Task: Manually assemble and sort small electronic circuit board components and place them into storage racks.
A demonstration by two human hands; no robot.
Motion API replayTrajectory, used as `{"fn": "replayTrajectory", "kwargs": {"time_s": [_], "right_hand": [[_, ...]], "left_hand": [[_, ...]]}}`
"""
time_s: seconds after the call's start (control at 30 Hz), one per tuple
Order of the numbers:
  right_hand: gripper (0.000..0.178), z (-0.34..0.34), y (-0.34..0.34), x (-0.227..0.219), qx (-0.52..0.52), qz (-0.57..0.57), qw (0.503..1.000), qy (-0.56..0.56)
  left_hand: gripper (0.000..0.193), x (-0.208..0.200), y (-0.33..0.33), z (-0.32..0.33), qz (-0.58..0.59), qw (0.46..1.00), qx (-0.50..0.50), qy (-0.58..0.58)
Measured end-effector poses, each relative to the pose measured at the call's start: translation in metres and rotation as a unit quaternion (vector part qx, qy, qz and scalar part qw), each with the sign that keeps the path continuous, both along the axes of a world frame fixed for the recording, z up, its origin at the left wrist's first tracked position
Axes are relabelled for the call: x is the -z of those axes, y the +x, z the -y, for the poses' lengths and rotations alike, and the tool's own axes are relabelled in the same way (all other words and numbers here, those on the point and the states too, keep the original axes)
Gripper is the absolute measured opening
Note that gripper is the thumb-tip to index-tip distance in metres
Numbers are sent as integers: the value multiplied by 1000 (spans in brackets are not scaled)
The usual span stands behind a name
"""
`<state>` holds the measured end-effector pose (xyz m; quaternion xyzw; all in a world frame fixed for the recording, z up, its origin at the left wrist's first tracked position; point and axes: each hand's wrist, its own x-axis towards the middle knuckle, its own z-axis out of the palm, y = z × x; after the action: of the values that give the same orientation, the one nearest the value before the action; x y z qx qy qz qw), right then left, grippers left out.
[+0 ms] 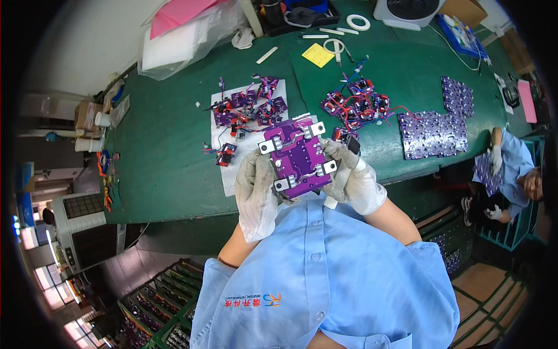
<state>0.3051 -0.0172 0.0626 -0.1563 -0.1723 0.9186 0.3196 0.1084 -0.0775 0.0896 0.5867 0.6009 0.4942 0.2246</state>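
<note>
Between my two gloved hands I hold up a purple circuit board [297, 158], its flat face toward me. Four-legged black transistors with metal tabs stick out past its left and right edges. My left hand [256, 183] is closed on the board's left edge, and my right hand [346, 174] grips the right edge. Both gloves are white with greyed fingers. Beyond the board, a white sheet [232, 185] carries a cluster of purple boards with red and blue wires [250, 104]. Another wired cluster [360, 104] lies to the right of it.
Flat purple board panels [433, 136] lie on the green table [168, 157] at right. White tape rolls [357, 22] and a yellow note [318, 55] are at the back. A co-worker [514, 168] holding a board sits at far right. Racks of boards [157, 302] stand lower left.
</note>
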Motion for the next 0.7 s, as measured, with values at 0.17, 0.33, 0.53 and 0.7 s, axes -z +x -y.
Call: {"fn": "replayTrajectory", "kwargs": {"time_s": [0.17, 0.33, 0.53, 0.7], "right_hand": [[42, 15, 6, 7, 201, 334, 775, 498], [42, 23, 61, 35, 255, 501, 632, 533], [36, 2, 150, 98, 74, 775, 366, 510], [29, -45, 180, 164, -94, 802, 279, 519]], "left_hand": [[17, 6, 30, -19, 291, 938, 74, -175], [45, 71, 53, -31, 145, 929, 160, -299], [50, 136, 55, -22, 38, 923, 168, -343], [47, 168, 52, -8, -50, 918, 139, -368]]}}
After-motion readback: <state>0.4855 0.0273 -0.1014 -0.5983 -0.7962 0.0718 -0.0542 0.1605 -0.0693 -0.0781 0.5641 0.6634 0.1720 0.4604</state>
